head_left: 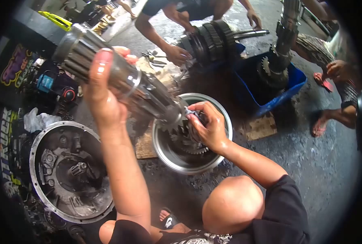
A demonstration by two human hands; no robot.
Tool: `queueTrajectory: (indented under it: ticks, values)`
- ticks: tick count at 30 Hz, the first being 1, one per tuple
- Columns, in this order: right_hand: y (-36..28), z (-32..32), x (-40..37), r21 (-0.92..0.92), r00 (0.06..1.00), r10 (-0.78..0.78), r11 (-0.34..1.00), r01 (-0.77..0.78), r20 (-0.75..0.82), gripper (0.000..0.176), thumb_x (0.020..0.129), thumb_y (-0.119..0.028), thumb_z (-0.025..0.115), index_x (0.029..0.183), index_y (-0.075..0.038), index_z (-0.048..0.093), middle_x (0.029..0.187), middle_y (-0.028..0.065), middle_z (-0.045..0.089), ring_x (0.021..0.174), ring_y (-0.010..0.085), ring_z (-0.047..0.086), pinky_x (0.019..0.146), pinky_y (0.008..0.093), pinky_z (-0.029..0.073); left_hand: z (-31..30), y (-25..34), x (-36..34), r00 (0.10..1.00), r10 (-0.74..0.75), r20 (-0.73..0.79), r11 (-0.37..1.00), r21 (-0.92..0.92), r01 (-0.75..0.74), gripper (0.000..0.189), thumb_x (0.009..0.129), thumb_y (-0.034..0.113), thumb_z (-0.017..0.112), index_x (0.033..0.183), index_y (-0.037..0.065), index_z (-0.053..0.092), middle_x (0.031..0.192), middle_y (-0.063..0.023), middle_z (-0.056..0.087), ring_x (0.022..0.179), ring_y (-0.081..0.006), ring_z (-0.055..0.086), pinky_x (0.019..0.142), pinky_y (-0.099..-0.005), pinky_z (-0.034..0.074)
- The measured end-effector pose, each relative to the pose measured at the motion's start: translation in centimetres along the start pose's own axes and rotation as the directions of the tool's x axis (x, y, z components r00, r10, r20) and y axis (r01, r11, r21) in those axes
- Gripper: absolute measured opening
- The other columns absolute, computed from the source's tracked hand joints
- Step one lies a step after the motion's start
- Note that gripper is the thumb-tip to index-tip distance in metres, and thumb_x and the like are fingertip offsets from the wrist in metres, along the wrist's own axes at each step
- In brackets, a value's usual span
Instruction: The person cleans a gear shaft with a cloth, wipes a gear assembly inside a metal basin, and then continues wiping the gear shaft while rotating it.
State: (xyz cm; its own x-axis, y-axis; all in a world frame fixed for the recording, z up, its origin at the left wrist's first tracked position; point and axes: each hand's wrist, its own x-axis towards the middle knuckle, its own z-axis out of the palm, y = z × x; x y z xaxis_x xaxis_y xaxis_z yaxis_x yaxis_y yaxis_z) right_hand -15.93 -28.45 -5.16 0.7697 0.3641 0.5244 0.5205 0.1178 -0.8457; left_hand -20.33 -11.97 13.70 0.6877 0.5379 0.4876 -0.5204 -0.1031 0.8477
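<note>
My left hand [105,91] is wrapped round the upper part of a large splined metal shaft [148,94], thumb along its ridges. The shaft slants down to the right, wet and shiny, its lower end over a round metal basin [180,168]. My right hand [210,127] pinches a crumpled greyish rag [199,121] beside that lower end; whether the rag touches the shaft is partly hidden by my fingers. Toothed gears [189,147] sit in the basin beneath my right hand.
A round gearbox housing [35,162] lies at the left, near a whitish cloth [42,120]. Ahead, a co-worker's hand [177,55] is at a gear stack [211,42]. A blue bin [284,96] with an upright geared shaft [286,36] stands right, near another person's foot [320,124].
</note>
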Motion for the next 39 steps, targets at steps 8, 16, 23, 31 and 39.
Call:
queueTrajectory:
  ticks: [8,16,23,31,39]
  values:
    - [0.0,0.0,0.1,-0.002,0.997,0.061,0.998,-0.061,0.039,0.019,0.082,0.0,0.075,0.098,-0.001,0.066,0.094,0.0123,0.067,0.088,0.0278,0.067,0.078,0.0347,0.051,-0.4,0.2,0.3,1.0,0.011,-0.012,0.998,0.066,-0.01,0.045,0.095,0.035,0.062,0.125,0.003,0.053,0.099,-0.0145,0.065,0.088,-0.0254,0.063,0.084,-0.0374,0.051]
    - [2.6,-0.7,-2.7,-0.063,0.994,0.028,0.998,-0.022,0.104,0.019,0.082,0.001,0.075,0.097,-0.002,0.064,0.094,0.0133,0.065,0.089,0.0303,0.066,0.078,0.0352,0.052,-0.2,-0.1,0.1,1.0,-0.009,-0.029,1.0,0.029,0.009,0.045,0.094,0.034,0.062,0.126,0.004,0.053,0.098,-0.0134,0.064,0.088,-0.024,0.063,0.082,-0.0357,0.052]
    - [2.0,-2.6,-1.5,0.279,0.93,0.363,0.888,-0.366,0.062,0.015,0.089,-0.006,0.073,0.101,-0.001,0.065,0.092,0.0026,0.065,0.086,0.0072,0.059,0.075,0.0265,0.048,0.0,0.6,0.2,0.991,-0.022,0.131,0.994,-0.1,0.035,0.029,0.087,0.022,0.066,0.102,-0.003,0.062,0.094,-0.0127,0.062,0.085,-0.0227,0.063,0.08,-0.0374,0.053]
    - [0.7,-2.0,0.5,0.001,0.979,0.021,1.0,-0.022,0.202,0.019,0.085,-0.006,0.075,0.102,-0.003,0.066,0.097,0.0103,0.067,0.086,0.025,0.065,0.077,0.0328,0.05,-2.2,-0.3,1.9,0.907,0.004,0.421,0.971,-0.22,0.098,0.063,0.08,0.034,0.068,0.129,0.006,0.041,0.094,-0.0146,0.053,0.087,-0.0254,0.057,0.084,-0.0389,0.049]
    - [1.0,-1.3,-2.3,-0.057,0.99,0.105,0.993,-0.1,0.094,0.02,0.082,-0.003,0.077,0.099,-0.002,0.067,0.093,0.0106,0.067,0.083,0.0253,0.066,0.074,0.0333,0.051,-1.6,-0.8,2.0,0.896,0.03,0.443,0.963,-0.254,0.093,0.065,0.082,0.039,0.066,0.131,0.003,0.043,0.098,-0.017,0.056,0.09,-0.0272,0.058,0.086,-0.0406,0.049]
